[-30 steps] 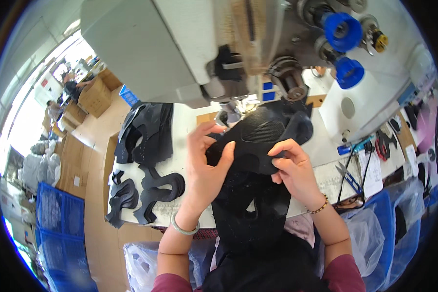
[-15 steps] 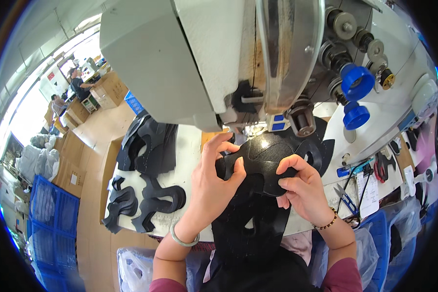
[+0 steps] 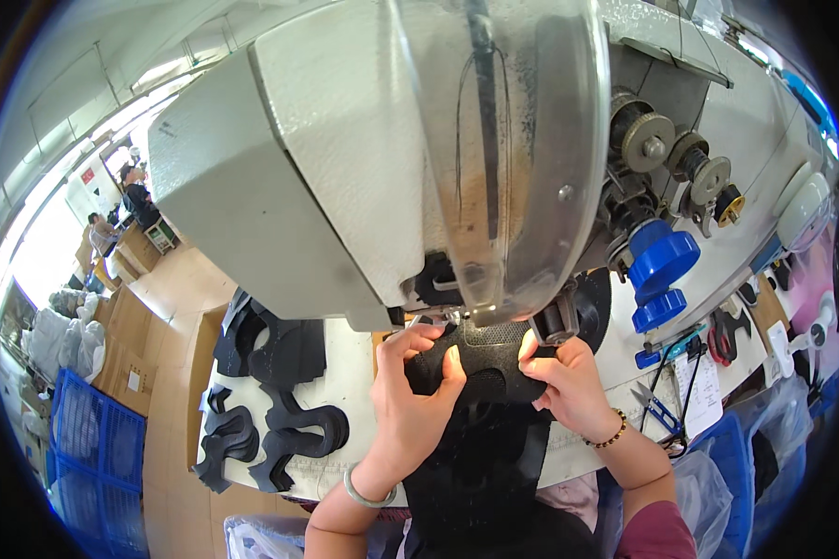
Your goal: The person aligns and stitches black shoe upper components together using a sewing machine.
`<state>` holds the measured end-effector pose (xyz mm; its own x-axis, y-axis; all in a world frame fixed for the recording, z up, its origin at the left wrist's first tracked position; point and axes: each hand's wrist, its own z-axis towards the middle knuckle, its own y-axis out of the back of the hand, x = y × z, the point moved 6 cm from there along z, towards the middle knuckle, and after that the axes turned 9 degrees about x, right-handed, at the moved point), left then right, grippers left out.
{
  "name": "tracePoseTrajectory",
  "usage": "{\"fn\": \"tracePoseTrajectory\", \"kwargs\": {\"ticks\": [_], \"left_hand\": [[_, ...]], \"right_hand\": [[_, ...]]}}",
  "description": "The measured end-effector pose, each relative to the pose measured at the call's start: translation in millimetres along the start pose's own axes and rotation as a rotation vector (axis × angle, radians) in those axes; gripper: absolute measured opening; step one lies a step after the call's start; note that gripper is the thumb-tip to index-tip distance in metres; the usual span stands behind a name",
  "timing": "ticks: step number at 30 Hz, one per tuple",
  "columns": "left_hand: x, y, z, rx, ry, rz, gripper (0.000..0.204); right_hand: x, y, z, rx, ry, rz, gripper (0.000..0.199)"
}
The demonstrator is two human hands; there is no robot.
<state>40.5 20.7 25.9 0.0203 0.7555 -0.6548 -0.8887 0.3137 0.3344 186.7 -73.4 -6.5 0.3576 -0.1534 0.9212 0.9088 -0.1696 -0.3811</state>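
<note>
A black shoe upper piece (image 3: 496,354) with a mesh panel lies under the head of a grey sewing machine (image 3: 345,140). My left hand (image 3: 408,396) pinches its left edge between thumb and fingers. On the right, my right hand (image 3: 570,384) grips the other edge, with its thumb on top and fingers partly underneath. The far side of the piece, near the needle, is hidden by the machine's clear guard (image 3: 522,177). More black material hangs down over the table's near edge toward my lap.
Stacks of black cut pieces (image 3: 289,349) and curved strips (image 3: 303,433) lie at the left of the white table. Blue-handled snips (image 3: 660,410), red-handled scissors (image 3: 723,341) and a paper slip (image 3: 699,391) lie at right. Blue crates (image 3: 93,438) stand on the floor; people sit farther off.
The view has tilted up, so more of the machine shows. Both hands have moved the upper piece farther in under the machine head, its mesh now close to the needle area.
</note>
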Motion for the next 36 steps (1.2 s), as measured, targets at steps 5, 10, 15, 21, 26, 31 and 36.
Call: {"fn": "tracePoseTrajectory", "kwargs": {"ticks": [5, 10, 15, 21, 26, 31, 36], "left_hand": [[-3, -3, 0, 0.003, -0.006, 0.069, 0.032], [-8, -4, 1, -0.011, -0.050, 0.129, 0.032], [-12, -6, 0, 0.004, -0.105, 0.232, 0.033], [-12, -5, -4, 0.001, -0.150, 0.220, 0.031], [-15, -8, -3, -0.008, -0.203, 0.273, 0.030], [-12, -8, 2, 0.012, -0.189, 0.248, 0.030], [-9, -3, 5, 0.015, -0.176, 0.243, 0.027]], "right_hand": [[-1, 8, 7, -0.063, 0.055, 0.013, 0.012], [-7, 21, 18, -0.099, 0.116, 0.012, 0.021], [-7, 22, 17, -0.116, 0.160, 0.038, 0.023], [-13, 27, 10, -0.080, 0.104, 0.033, 0.034], [-23, 35, 12, -0.133, 0.102, 0.177, 0.036], [-31, 37, 14, -0.095, 0.137, 0.405, 0.036], [-24, 31, 16, -0.094, 0.165, 0.438, 0.035]]}}
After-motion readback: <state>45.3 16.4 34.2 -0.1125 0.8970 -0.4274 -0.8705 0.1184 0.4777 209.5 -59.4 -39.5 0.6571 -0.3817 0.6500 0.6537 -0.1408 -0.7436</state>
